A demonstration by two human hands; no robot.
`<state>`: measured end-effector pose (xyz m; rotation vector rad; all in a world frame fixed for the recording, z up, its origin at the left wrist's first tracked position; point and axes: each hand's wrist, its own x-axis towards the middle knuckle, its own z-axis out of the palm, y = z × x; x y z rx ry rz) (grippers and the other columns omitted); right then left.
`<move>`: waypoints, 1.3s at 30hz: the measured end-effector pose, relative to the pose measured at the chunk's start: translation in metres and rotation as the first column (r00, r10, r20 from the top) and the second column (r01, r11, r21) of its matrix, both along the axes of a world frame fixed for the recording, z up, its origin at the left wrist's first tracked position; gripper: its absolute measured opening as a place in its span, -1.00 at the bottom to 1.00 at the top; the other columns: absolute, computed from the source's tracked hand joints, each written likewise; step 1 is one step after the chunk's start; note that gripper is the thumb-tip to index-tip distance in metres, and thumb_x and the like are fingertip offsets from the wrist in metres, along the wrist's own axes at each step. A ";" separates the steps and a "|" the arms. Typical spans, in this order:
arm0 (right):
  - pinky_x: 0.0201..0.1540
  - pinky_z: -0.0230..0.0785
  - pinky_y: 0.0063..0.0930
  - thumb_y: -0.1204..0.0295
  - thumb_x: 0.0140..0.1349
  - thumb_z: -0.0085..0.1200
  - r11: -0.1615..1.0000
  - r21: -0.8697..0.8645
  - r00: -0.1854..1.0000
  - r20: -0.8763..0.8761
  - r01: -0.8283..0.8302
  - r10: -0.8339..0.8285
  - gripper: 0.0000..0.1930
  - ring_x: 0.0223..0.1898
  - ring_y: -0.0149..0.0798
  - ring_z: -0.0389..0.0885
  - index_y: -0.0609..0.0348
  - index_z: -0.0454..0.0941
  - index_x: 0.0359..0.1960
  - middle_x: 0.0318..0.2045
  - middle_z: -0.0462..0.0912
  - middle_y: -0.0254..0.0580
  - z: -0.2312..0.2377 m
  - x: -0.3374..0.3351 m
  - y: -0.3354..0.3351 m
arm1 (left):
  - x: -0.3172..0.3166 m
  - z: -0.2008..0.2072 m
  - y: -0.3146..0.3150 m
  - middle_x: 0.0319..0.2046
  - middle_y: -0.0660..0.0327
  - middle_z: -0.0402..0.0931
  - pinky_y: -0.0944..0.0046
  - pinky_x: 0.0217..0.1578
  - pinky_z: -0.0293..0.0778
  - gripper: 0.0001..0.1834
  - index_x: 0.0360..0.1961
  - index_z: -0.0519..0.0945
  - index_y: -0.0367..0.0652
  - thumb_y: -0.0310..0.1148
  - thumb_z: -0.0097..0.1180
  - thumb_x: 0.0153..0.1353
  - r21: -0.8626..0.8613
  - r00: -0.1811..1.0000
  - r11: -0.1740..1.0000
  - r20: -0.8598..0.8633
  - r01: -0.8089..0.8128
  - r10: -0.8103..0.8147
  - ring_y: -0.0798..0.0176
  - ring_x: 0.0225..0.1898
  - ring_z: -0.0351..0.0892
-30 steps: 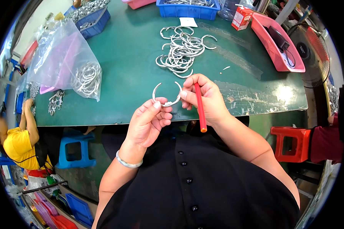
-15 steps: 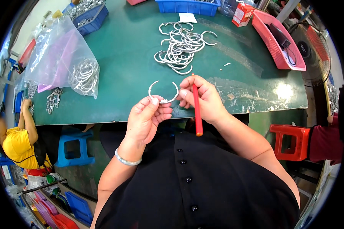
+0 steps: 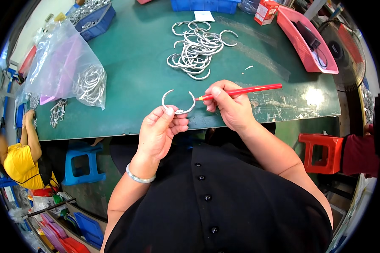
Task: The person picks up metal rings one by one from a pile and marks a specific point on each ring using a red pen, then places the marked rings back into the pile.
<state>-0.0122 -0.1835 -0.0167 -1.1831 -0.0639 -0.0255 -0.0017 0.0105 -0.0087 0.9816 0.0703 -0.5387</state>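
Between thumb and fingers, my left hand (image 3: 158, 128) pinches a silver open cuff bracelet (image 3: 193, 101) by its lower curve, with the gap facing away from me. My right hand (image 3: 230, 105) grips a red pencil (image 3: 257, 89) near its sharpened end. The pencil lies nearly level, its tip at the right arm of the bracelet; whether it touches I cannot tell. Beyond my hands, a loose heap of similar silver cuff bracelets (image 3: 198, 48) lies on the green table (image 3: 135, 76).
A clear plastic bag (image 3: 90, 86) of bracelets lies at the left, by a blue bin (image 3: 96, 23) of metal pieces. A pink basket (image 3: 306, 46) with a black device stands right, beside a fan (image 3: 342, 55). A person in yellow (image 3: 23, 162) sits left, near a blue stool (image 3: 83, 164).
The red pencil has swung from upright, pointing toward me, to nearly level, its tip now at the bracelet. My left hand keeps its hold on the bracelet.
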 end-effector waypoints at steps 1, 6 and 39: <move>-0.44 0.31 -0.62 0.39 0.18 -0.07 1.000 -0.008 1.000 -0.003 0.000 0.000 -0.84 -0.51 -0.45 0.44 0.27 0.42 -0.38 -0.50 0.49 -0.23 0.001 -0.001 0.000 | -0.001 0.000 0.000 -0.41 0.11 0.52 0.35 -0.39 0.50 -0.84 -0.31 0.45 -0.23 -0.36 -0.09 0.21 0.007 1.000 1.000 0.004 0.000 0.000 0.30 -0.43 0.53; -0.46 0.29 -0.64 0.51 0.08 0.04 0.998 -0.054 0.999 0.011 -0.039 0.039 -0.91 -0.53 -0.49 0.41 0.22 0.39 -0.47 -0.52 0.48 -0.28 0.006 -0.004 0.001 | -0.005 -0.002 -0.003 -0.41 0.15 0.51 0.35 -0.38 0.50 -0.85 -0.33 0.45 -0.24 -0.37 -0.08 0.20 0.068 0.998 0.998 0.056 -0.007 0.003 0.31 -0.43 0.52; -0.51 0.17 -0.66 0.52 0.03 0.06 0.909 -0.417 0.980 0.177 -0.013 0.096 -0.89 -0.55 -0.57 0.31 0.22 0.39 -0.56 -0.59 0.44 -0.38 0.002 -0.007 0.002 | -0.009 -0.002 -0.009 -0.43 0.15 0.50 0.37 -0.39 0.50 -0.86 -0.36 0.45 -0.25 -0.39 -0.07 0.20 0.134 0.992 0.991 0.123 -0.022 0.005 0.32 -0.45 0.52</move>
